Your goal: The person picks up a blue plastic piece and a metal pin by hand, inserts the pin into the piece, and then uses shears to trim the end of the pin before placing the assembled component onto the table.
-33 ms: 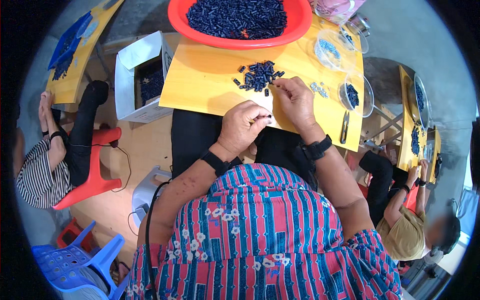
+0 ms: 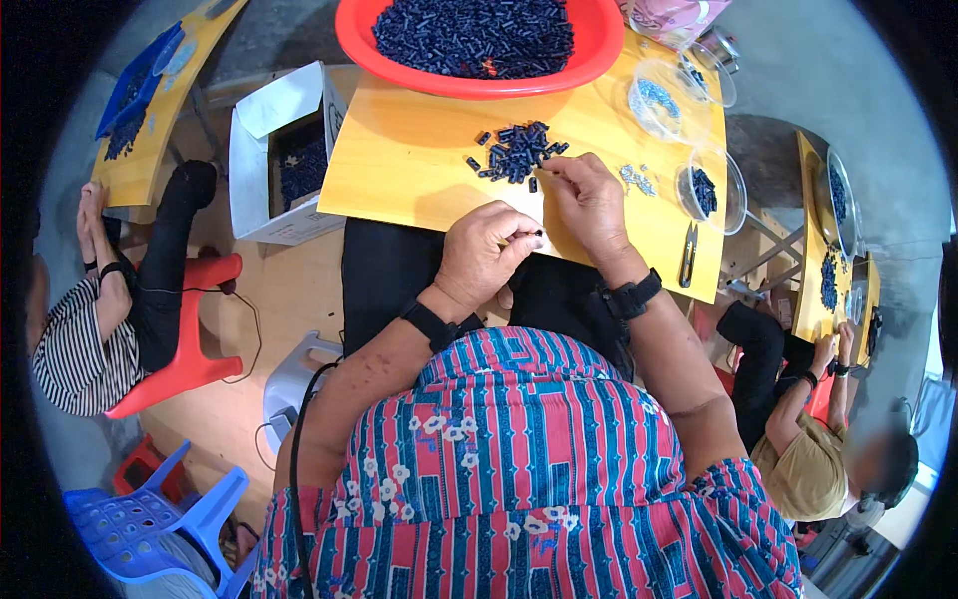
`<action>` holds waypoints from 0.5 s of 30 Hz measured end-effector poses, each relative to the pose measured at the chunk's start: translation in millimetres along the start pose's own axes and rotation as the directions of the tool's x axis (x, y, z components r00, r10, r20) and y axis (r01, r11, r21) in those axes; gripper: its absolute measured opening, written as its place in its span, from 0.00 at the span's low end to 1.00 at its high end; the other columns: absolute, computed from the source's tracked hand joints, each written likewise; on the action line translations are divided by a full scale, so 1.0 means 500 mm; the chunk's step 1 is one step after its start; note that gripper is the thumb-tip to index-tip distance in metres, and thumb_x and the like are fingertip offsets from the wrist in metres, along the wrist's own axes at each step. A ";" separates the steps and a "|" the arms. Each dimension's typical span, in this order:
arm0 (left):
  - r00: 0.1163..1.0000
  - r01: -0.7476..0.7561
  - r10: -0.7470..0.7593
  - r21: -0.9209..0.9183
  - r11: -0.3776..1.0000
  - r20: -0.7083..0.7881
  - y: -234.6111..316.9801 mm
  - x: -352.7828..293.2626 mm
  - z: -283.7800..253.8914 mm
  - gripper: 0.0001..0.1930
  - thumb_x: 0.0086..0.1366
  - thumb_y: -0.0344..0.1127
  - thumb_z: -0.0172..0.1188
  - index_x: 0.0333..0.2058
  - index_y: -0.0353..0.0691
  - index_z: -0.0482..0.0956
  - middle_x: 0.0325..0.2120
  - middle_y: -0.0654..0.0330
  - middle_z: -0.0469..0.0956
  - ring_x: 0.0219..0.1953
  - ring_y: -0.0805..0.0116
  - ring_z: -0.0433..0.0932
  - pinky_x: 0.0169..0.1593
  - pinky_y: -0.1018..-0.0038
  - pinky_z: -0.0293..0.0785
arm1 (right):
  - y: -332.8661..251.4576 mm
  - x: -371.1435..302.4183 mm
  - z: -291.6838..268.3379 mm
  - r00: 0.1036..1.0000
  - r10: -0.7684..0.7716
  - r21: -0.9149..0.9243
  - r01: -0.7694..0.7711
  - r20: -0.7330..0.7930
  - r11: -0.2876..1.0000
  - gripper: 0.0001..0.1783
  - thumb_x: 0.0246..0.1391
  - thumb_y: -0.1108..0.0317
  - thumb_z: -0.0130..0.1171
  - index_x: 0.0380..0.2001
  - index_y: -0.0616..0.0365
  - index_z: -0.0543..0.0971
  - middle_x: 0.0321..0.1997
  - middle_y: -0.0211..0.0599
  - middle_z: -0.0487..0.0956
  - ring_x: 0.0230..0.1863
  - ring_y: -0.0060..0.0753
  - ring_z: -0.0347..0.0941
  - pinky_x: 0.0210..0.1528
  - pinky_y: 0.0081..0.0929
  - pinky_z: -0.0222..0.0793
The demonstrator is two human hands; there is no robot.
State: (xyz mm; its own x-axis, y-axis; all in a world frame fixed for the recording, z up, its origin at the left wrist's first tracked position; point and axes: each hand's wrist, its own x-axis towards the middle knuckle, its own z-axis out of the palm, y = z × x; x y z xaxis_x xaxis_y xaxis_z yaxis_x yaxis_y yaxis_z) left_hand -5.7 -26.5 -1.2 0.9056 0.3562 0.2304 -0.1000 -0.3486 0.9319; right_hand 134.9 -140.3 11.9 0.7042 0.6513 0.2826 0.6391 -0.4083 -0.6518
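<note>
My left hand (image 2: 481, 255) is closed in a pinch just over the table's near edge. A small black plastic piece barely shows between its thumb and fingertip. Farther forward, my right hand (image 2: 591, 205) reaches the near right side of a loose pile of short black plastic pieces (image 2: 519, 150). Its thumb and forefinger are pressed together beside the pile, and what they hold, if anything, is too small to make out. Some small silvery bits (image 2: 637, 180) lie on the table to the right of that hand.
Beyond the pile stands a red basin (image 2: 479, 88) full of black pieces. Clear tubs (image 2: 733, 190) line the yellow table's (image 2: 399, 165) right side, with black-handled snips (image 2: 689, 255) nearer me. A white carton (image 2: 289, 225) stands at the left. Two other people work at side tables.
</note>
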 end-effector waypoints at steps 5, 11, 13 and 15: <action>1.000 -0.006 0.006 0.010 1.000 0.001 0.004 0.000 -0.001 0.04 0.56 0.27 0.65 0.31 0.36 0.83 0.27 0.58 0.78 0.29 0.68 0.78 0.34 0.76 0.74 | -0.009 0.004 0.005 1.000 0.006 -0.057 -0.004 0.028 0.998 0.06 0.56 0.66 0.60 0.34 0.54 0.83 0.32 0.45 0.76 0.33 0.52 0.76 0.36 0.41 0.72; 1.000 -0.025 0.025 0.020 1.000 0.004 0.003 -0.001 0.001 0.04 0.56 0.28 0.65 0.31 0.36 0.83 0.27 0.58 0.78 0.29 0.67 0.78 0.34 0.75 0.74 | 0.008 -0.007 0.001 0.999 -0.018 -0.089 0.021 0.035 0.996 0.04 0.52 0.69 0.61 0.32 0.54 0.83 0.31 0.45 0.77 0.33 0.50 0.76 0.37 0.41 0.72; 1.000 -0.028 0.028 0.022 0.999 0.003 0.002 -0.001 0.002 0.04 0.56 0.28 0.65 0.31 0.36 0.83 0.27 0.58 0.78 0.29 0.67 0.78 0.34 0.75 0.74 | 0.019 -0.016 -0.001 0.999 -0.046 0.016 0.046 0.017 0.999 0.04 0.50 0.71 0.61 0.30 0.55 0.83 0.31 0.44 0.77 0.34 0.50 0.76 0.38 0.41 0.72; 1.000 -0.017 0.017 0.012 1.000 0.008 0.004 0.000 0.003 0.04 0.56 0.28 0.65 0.31 0.36 0.83 0.27 0.58 0.78 0.29 0.67 0.79 0.35 0.75 0.75 | 0.025 -0.020 -0.004 0.999 -0.033 0.018 0.033 -0.001 0.999 0.05 0.50 0.71 0.61 0.31 0.55 0.83 0.31 0.44 0.78 0.34 0.50 0.76 0.39 0.40 0.73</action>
State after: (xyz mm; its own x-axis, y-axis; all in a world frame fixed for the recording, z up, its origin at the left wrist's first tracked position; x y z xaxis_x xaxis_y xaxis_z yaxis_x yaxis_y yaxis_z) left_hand -5.4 -28.5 0.0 0.9071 0.3432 0.2438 -0.1104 -0.3649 0.9245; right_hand 136.8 -153.1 2.2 0.6829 0.6638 0.3050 0.6567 -0.3750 -0.6543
